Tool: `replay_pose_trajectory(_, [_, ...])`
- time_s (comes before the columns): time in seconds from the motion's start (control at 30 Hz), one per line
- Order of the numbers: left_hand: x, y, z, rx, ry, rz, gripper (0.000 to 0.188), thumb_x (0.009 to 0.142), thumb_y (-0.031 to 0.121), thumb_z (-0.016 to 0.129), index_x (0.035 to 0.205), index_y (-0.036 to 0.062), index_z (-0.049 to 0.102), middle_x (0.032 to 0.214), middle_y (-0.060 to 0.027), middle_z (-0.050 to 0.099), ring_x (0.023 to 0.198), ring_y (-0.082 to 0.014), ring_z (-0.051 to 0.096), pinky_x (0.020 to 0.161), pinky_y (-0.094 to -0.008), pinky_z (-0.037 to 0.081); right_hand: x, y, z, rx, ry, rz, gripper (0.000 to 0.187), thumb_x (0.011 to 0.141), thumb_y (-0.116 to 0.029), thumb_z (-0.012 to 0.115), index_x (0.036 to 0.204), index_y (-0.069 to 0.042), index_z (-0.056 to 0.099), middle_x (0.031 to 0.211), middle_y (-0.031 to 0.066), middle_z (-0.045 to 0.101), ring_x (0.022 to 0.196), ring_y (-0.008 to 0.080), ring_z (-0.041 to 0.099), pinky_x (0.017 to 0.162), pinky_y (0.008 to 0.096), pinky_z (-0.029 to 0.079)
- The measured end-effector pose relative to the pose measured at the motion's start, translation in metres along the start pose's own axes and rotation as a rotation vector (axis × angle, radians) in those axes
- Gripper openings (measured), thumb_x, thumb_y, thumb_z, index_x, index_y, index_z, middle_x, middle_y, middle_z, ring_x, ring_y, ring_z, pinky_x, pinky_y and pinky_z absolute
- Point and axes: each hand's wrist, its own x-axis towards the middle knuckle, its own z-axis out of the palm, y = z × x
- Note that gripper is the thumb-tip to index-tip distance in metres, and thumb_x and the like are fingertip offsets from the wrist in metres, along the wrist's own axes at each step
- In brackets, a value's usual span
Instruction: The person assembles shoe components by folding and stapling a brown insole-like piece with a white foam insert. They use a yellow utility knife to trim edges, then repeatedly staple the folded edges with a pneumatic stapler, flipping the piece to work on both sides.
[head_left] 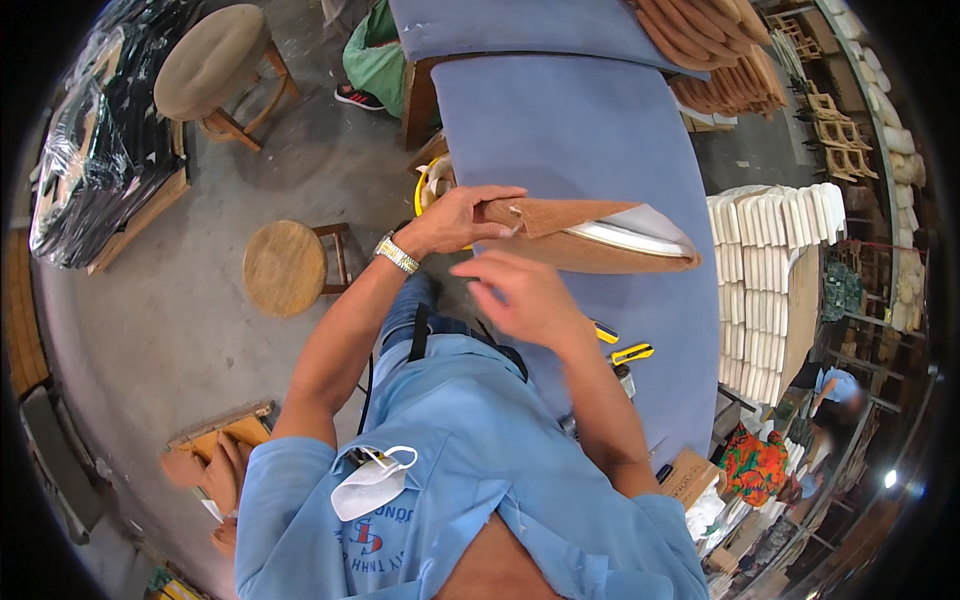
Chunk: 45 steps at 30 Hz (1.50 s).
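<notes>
A seat cushion in a brown fabric cover is tilted on edge at the near side of the blue padded table. Its cover gapes along one side, showing a white inside. My left hand, with a metal watch at the wrist, is closed on the cushion's left end, fingers over the fabric and thumb toward me. Just below that end, my right hand is slightly blurred by motion. Its thumb and forefinger are apart, and nothing shows between them. The hand appears to be off the cushion.
Yellow cutter knives lie on the table right of my right forearm. Stacked brown pieces rest at the far right, with piled white pads beyond the table. A round wooden stool and an upholstered stool stand left.
</notes>
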Motion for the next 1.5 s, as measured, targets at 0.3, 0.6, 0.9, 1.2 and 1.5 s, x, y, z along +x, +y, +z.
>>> replay_pose_trajectory(0.3, [-0.01,-0.005,0.003,-0.002,0.02,-0.039,0.064,0.094,0.021,0.08,0.152,0.0097,0.054,0.135,-0.0072,0.067,0.116,-0.0137,0.063,0.104,-0.0315,0.052,-0.04,0.056,-0.019,0.006,0.156,0.363,0.021,0.095,-0.012,0.07,0.114,-0.005,0.074,0.098,0.014,0.073,0.08,0.0293,0.071,0.073,0.0383,0.056])
replay_pose_trajectory(0.6, [0.013,-0.022,0.014,0.073,0.368,-0.084,0.057,0.103,0.044,0.067,0.139,-0.0008,0.063,0.117,-0.0096,0.073,0.104,-0.0148,0.066,0.092,-0.0317,0.054,0.007,0.13,-0.01,-0.393,0.486,0.215,0.03,0.095,-0.021,0.07,0.122,-0.009,0.072,0.134,0.0127,0.066,0.12,0.0378,0.06,0.102,0.0503,0.046])
replay_pose_trajectory(0.9, [-0.022,-0.099,0.042,-0.339,0.598,-0.358,0.057,0.109,0.045,0.056,0.148,0.0022,0.055,0.128,-0.0078,0.067,0.115,-0.0146,0.062,0.098,-0.0294,0.05,-0.02,0.207,0.023,-0.469,0.294,0.427,0.053,0.105,-0.033,0.058,0.153,-0.01,0.053,0.164,0.0156,0.042,0.152,0.0391,0.037,0.123,0.0583,0.029])
replay_pose_trajectory(1.2, [-0.024,-0.119,0.041,-0.497,0.588,-0.418,0.051,0.109,0.042,0.058,0.149,0.0103,0.057,0.128,-0.0026,0.066,0.114,-0.0129,0.059,0.091,-0.0364,0.054,0.003,0.275,0.005,-0.657,0.3,0.642,0.058,0.111,-0.045,0.036,0.163,-0.02,0.04,0.172,0.0102,0.03,0.159,0.0336,0.023,0.127,0.0632,0.015])
replay_pose_trajectory(1.5, [-0.012,-0.129,0.05,-0.49,0.734,-0.38,0.043,0.102,0.031,0.072,0.132,0.0013,0.065,0.118,-0.0046,0.07,0.104,-0.0118,0.063,0.092,-0.0283,0.052,0.017,0.255,0.037,-0.724,0.215,0.694,0.062,0.112,-0.044,0.026,0.164,-0.011,0.034,0.173,0.0076,0.028,0.161,0.0334,0.018,0.127,0.0654,0.009])
